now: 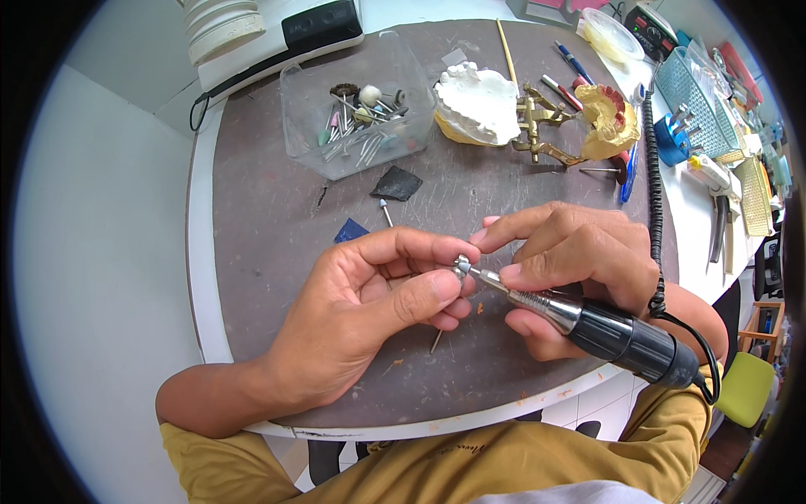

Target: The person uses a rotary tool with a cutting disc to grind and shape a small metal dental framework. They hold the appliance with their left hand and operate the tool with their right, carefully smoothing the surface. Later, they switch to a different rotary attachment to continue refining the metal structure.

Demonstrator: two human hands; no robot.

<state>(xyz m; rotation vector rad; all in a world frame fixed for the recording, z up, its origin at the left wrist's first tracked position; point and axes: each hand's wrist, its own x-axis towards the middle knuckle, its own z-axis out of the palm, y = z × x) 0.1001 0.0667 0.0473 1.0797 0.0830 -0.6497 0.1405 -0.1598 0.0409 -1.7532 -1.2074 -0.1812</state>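
My left hand pinches a small shiny metal dental casting between thumb and fingertips. Its exact shape is partly covered by the fingers. My right hand is wrapped round a black and silver rotary handpiece, its nose pointing left. At its tip a small pale bur meets the casting; whether it is spinning cannot be seen. Beyond my left hand lies a loose bur with a bluish head, beside a blue abrasive scrap and a black abrasive square.
A clear plastic box of burs and polishing tips stands at the far left. Behind my right hand are a white plaster dental model, a brass articulator and a yellow model. The handpiece's coiled black cord runs down the right side.
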